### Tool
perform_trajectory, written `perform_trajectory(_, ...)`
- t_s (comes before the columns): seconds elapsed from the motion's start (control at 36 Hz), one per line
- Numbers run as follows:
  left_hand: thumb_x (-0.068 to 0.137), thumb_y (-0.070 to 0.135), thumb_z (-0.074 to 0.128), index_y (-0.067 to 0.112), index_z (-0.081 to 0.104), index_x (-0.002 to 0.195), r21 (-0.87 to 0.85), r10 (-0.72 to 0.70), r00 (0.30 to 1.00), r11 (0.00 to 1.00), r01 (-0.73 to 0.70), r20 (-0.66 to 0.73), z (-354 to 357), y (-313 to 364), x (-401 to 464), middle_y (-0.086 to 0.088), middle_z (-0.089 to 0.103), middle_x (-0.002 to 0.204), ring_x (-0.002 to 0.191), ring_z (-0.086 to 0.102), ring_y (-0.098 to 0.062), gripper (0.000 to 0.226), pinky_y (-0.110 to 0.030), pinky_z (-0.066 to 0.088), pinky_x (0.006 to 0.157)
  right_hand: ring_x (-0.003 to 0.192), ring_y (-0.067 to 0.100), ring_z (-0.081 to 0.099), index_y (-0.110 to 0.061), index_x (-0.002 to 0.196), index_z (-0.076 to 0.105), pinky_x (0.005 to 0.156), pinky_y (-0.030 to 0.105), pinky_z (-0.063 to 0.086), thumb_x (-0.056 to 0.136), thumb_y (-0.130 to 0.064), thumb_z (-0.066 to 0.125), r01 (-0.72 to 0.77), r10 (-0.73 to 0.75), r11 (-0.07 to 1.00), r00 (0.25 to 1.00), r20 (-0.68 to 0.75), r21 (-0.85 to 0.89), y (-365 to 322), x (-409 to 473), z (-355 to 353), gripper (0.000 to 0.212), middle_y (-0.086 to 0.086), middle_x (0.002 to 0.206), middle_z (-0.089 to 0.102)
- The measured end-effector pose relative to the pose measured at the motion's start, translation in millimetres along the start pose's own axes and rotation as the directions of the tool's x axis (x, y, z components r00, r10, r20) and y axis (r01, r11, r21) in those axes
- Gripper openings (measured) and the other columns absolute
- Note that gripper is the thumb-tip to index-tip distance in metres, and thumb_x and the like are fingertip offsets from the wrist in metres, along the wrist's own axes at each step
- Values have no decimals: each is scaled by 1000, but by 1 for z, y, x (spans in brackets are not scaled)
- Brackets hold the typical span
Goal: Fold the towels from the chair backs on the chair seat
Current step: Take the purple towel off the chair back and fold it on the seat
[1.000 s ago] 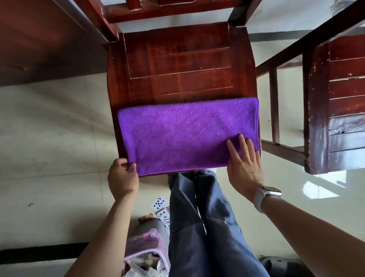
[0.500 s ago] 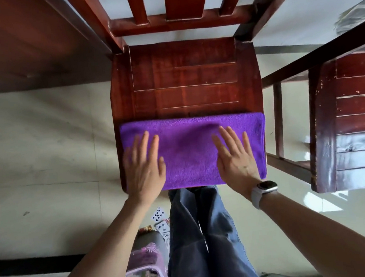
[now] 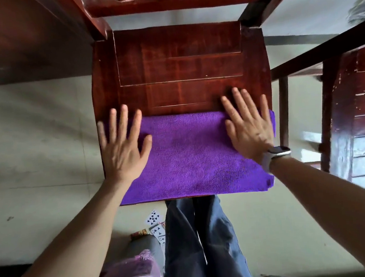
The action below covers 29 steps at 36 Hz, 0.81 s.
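A folded purple towel (image 3: 192, 157) lies flat across the front half of a dark red wooden chair seat (image 3: 180, 72). My left hand (image 3: 122, 148) lies flat on the towel's left end, fingers straight and spread, fingertips reaching past the far edge onto the wood. On the towel's right end my right hand (image 3: 247, 126) lies flat as well, fingers straight, with a watch on the wrist. The chair back's rails (image 3: 171, 0) at the top of the view carry no towel.
A second wooden chair (image 3: 364, 111) stands close on the right, its rail (image 3: 323, 48) crossing toward the first chair. On the tiled floor below lie playing cards (image 3: 153, 218) and a pink plastic bag (image 3: 131, 275). My legs in blue trousers (image 3: 199, 243) stand at the seat's front edge.
Both hands have slid forward over the towel to its far edge and moved apart toward its ends. A second ago my left hand pinched the near left corner.
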<state>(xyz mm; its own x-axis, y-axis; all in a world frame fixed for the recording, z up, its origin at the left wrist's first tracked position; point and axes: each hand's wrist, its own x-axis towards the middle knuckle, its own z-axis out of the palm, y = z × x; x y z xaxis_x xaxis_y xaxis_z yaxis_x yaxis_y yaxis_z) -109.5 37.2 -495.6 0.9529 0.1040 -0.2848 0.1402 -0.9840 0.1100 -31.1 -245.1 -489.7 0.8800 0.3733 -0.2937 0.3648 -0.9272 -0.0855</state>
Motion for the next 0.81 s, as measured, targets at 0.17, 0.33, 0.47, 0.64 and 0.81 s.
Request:
perform_trajectory(0.17, 87, 51, 27, 17, 19, 146, -44, -162, 983, 985, 166, 80, -15, -11, -6, -14, 10, 155, 143, 7, -32, 68, -61, 7, 109, 143, 27, 15, -18, 146, 20, 114, 51, 13, 89, -46, 19, -249, 232, 953, 966, 111, 172, 50, -11, -14, 64, 9, 155, 15)
perform_trajectory(0.33, 87, 45, 36, 19, 26, 143, -55, 44, 999, 998, -42, 25, -20, 30, -35, -14, 20, 153, 141, 12, -33, 63, -63, 10, 108, 140, 29, 22, -7, 143, 24, 112, 55, 14, 89, -33, 28, -186, 191, 962, 982, -4, 198, 36, -48, -26, 60, 18, 151, 25)
perform_trajectory(0.47, 81, 53, 39, 27, 27, 142, -66, 196, 970, 980, -188, 142, -1, 71, -75, -10, 18, 153, 140, 12, -36, 67, -72, 12, 101, 136, 25, 31, -26, 138, 36, 107, 55, 26, 86, -31, 43, 408, -409, 913, 912, -44, -21, -1, -101, 2, 54, 8, 148, 30)
perform_trajectory(0.64, 78, 61, 36, 31, 26, 141, -11, 136, 962, 991, -137, 236, 9, 70, -84, -10, 21, 152, 140, 12, -37, 71, -73, 13, 99, 137, 25, 27, -29, 141, 34, 109, 49, 26, 86, -28, 44, 495, -488, 860, 869, 86, -126, 23, -125, 20, 57, 6, 150, 28)
perform_trajectory(0.81, 77, 62, 35, 31, 27, 141, -16, 128, 945, 991, -129, 302, 1, 71, -80, -11, 24, 152, 139, 14, -38, 72, -75, 17, 96, 134, 25, 38, -11, 134, 47, 105, 43, 32, 84, -19, 38, 467, -456, 883, 878, 146, -44, 57, -149, 1, 51, 8, 145, 40)
